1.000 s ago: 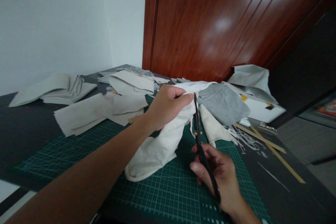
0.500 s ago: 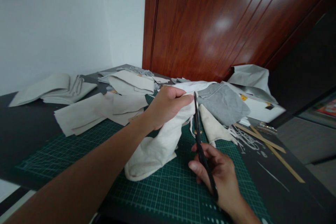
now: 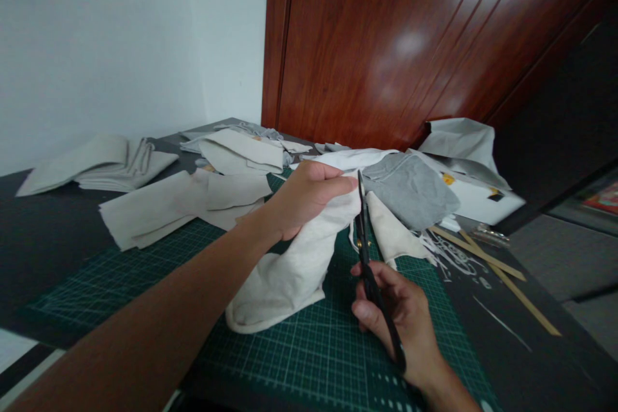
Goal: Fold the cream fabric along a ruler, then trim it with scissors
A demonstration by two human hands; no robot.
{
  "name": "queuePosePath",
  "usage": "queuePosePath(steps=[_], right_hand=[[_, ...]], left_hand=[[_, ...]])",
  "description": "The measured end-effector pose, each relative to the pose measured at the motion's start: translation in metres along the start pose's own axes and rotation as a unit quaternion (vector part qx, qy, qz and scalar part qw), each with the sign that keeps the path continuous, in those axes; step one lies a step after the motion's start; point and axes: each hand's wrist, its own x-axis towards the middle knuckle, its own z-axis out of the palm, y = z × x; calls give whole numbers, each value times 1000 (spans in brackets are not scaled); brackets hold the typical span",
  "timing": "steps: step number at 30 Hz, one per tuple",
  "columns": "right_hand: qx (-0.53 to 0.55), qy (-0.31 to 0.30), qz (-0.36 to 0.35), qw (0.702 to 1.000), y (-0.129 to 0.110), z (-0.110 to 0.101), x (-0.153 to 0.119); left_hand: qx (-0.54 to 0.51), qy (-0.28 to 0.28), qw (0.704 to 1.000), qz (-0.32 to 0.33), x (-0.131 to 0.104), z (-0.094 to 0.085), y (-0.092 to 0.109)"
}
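Note:
A piece of cream fabric [image 3: 290, 280], sewn along its edge, hangs from my left hand [image 3: 311, 196], which pinches its upper corner between thumb and fingers. Its lower end rests on the green cutting mat [image 3: 309, 360]. My right hand [image 3: 398, 315] is closed round the handles of black scissors [image 3: 369, 277], held upright. Their blades stand at the fabric's right edge, tips close to my left thumb. Whether the blades are fully closed is hard to make out. Right of the blades lies another cream sewn piece [image 3: 398, 232].
Stacked cream cloth [image 3: 101, 164] and flat pieces [image 3: 149, 206] lie left. Behind are grey fabric [image 3: 410, 190] and more folded cloth [image 3: 241, 151]. Trimmed strips [image 3: 456, 257] and wooden sticks [image 3: 512, 290] lie right. A wooden door [image 3: 386, 45] rises behind the table.
The cream fabric's lower end has shifted slightly left. The scissors and my right hand have moved only a little; their handles look closer together.

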Motion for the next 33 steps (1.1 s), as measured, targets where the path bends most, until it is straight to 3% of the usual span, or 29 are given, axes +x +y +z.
queuePosePath(steps=[5,15,33], right_hand=[[14,-9,9,1000,-1,1,0],[2,-21,4,1000,1,0,0],[13,-1,-22,1000,4,0,-1]], left_hand=[[-45,-12,999,-11,2,0,-2],[-80,18,997,-11,2,0,0],[-66,-25,996,-52,-1,11,-6]])
